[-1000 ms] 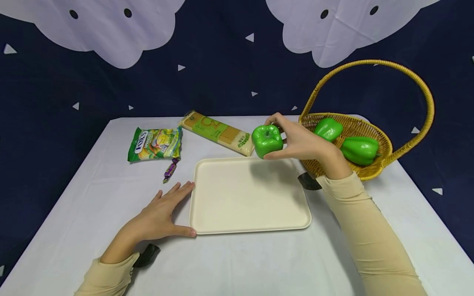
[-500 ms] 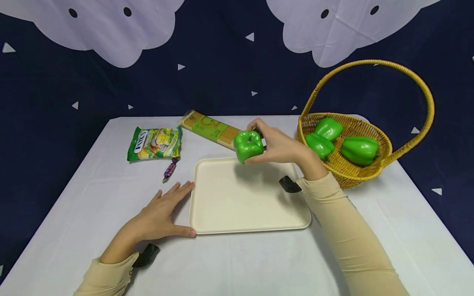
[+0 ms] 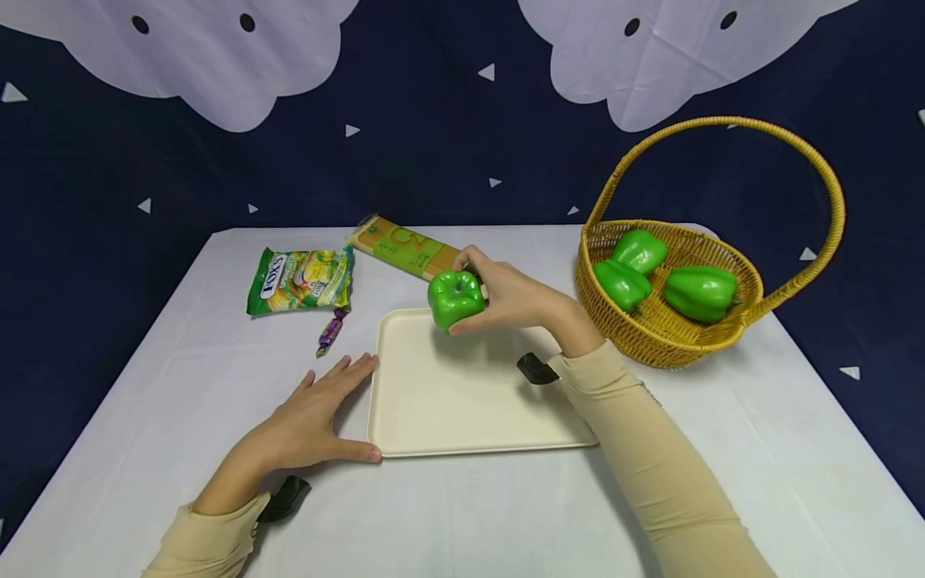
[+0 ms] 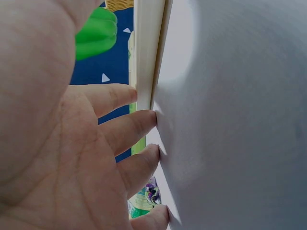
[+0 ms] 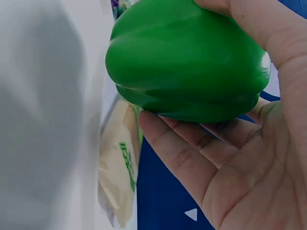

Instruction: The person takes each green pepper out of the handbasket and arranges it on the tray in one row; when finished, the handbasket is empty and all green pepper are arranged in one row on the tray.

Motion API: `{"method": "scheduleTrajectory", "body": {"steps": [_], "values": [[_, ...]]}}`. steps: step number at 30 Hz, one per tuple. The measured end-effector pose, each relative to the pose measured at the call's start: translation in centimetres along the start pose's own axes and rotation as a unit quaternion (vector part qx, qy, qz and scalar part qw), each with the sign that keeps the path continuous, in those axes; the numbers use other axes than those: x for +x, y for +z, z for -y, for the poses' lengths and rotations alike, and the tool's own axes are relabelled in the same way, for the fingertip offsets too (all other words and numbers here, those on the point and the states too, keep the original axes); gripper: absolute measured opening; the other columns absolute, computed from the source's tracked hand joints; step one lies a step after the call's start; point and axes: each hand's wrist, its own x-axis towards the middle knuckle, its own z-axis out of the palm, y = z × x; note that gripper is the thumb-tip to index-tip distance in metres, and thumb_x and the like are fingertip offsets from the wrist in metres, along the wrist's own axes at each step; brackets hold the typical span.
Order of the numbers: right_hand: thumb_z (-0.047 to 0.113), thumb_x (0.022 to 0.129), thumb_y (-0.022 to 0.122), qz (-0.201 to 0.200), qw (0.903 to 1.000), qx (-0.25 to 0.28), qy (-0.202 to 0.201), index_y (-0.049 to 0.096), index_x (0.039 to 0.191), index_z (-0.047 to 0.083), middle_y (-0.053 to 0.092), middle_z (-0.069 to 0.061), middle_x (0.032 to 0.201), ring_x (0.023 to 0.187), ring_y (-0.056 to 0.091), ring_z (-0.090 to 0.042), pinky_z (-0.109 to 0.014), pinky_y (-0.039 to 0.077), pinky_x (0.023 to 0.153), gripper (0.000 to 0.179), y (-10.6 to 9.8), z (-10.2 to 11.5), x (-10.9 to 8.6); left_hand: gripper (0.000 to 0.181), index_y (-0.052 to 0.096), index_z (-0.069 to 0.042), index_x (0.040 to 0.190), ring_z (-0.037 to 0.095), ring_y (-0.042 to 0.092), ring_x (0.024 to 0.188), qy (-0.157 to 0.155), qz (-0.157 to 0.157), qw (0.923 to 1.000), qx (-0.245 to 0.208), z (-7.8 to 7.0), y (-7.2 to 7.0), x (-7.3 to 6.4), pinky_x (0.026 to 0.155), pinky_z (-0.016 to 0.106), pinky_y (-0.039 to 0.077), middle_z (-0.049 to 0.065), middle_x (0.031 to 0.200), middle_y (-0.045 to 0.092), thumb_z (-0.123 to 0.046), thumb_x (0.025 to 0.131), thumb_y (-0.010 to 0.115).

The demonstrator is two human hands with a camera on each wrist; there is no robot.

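hands (image 5: 259,165): right one grips green pepper (image 5: 184,62) | pale surface (image 5: 41,129), possibly a tray | cream pack (image 5: 114,163) | blue backdrop (image 5: 163,203)

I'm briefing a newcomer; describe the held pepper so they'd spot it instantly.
Find the cream tray on the white table. Above its far side, the right grip holds the green pepper. Three similar peppers sit in the basket; only this one is out.

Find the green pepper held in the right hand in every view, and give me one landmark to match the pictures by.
Head: the held pepper is near the centre, in the right hand, overlapping the far edge of the tray.
Left wrist: the held pepper is at upper left, partly hidden by the left hand.
Right wrist: the held pepper fills the upper middle.
Shared landmark: the dark blue backdrop with white triangles.
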Motion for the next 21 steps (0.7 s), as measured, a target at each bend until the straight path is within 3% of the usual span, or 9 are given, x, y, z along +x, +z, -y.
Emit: {"method": "scheduleTrajectory", "body": {"steps": [8,21], "values": [[0.037,0.078,0.097,0.012,0.9998,0.009,0.012,0.042,0.139,0.015,0.063,-0.008,0.133,0.120,0.063,-0.025,-0.044,0.056,0.107,0.085,1.6,0.1,0.4,0.132,0.034,-0.013,0.169,0.051,0.027,0.162,0.000,0.001,1.0000,0.001,0.0,0.2,-0.1,0.122,0.085,0.013,0.016,0.174,0.036,-0.067,0.066,0.095],[0.039,0.079,0.096,0.022,0.9997,-0.004,-0.006,0.042,0.137,0.013,0.062,-0.009,0.133,0.117,0.065,-0.024,-0.040,0.056,0.106,0.083,3.5,0.7,1.8,0.132,0.033,-0.013,0.170,0.052,0.027,0.162,0.003,0.002,1.0000,0.005,0.0,0.0,0.0,0.122,0.085,0.013,0.019,0.174,0.036,-0.068,0.066,0.094]]}}
